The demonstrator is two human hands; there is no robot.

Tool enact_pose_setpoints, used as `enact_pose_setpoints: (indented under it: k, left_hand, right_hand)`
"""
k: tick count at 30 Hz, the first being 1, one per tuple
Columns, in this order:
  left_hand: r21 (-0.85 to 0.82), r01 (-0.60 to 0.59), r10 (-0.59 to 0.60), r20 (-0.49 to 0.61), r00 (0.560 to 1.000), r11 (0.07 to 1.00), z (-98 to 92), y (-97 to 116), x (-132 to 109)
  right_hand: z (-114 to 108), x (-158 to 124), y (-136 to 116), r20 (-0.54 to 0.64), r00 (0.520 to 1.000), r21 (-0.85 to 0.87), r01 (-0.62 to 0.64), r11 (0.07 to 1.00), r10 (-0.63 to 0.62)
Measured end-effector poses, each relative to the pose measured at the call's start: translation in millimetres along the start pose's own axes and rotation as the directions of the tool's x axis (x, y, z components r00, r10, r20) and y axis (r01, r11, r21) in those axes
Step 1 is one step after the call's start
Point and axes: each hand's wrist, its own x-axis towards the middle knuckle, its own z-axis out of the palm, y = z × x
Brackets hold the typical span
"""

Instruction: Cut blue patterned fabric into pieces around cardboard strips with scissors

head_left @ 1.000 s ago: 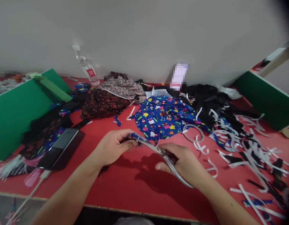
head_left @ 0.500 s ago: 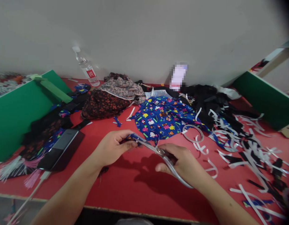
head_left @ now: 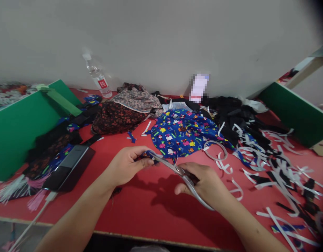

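My left hand (head_left: 128,165) pinches a small piece of blue printed fabric (head_left: 148,153) between thumb and fingers. In my right hand (head_left: 200,180) is a pair of metal scissors (head_left: 170,164), its fingers in one handle and the thumb apart from the other. The blades point left and their tips meet the fabric at my left fingertips, so I cannot tell how far they are apart. Just behind both hands lies a blue cloth (head_left: 186,131) printed with colourful animals, spread in a loose heap on the red table (head_left: 140,206).
Dark floral cloth (head_left: 116,119) lies at the back, near a water bottle (head_left: 100,78) and a blurred phone (head_left: 199,87). White and black strips (head_left: 289,182) litter the right. A power bank (head_left: 68,168) with a cable sits left. Green boards (head_left: 22,129) flank the table.
Both hands stay almost in place. The scissors have shifted only very slightly at the blue fabric piece, and the whole view has moved by a little.
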Motion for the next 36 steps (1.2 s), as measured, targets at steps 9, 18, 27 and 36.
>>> enact_pose_setpoints:
  k: [9, 18, 27, 36]
  left_hand:
    - [0.092, 0.013, -0.016, 0.031, 0.999, 0.996, 0.0, 0.5, 0.1]
    - [0.108, 0.054, -0.061, 0.061, 0.996, 0.993, 0.3, 3.1, 1.8]
    - [-0.014, 0.055, -0.054, 0.089, 0.995, 0.998, -0.6, -2.2, 1.6]
    - [0.008, 0.093, -0.093, 0.138, 0.986, 0.996, 1.8, -2.0, 2.9]
  right_hand:
    - [-1.3, 3.8, -0.6, 0.025, 1.0, -0.028, -0.004, 1.0, 0.005]
    - [-0.4, 3.3, -1.0, 0.057, 0.998, -0.021, -0.018, 1.0, 0.019]
    - [0.8, 1.7, -2.1, 0.038, 0.999, -0.016, -0.003, 1.0, 0.003]
    - [2.6, 2.2, -2.4, 0.022, 1.0, -0.009, -0.008, 1.0, 0.008]
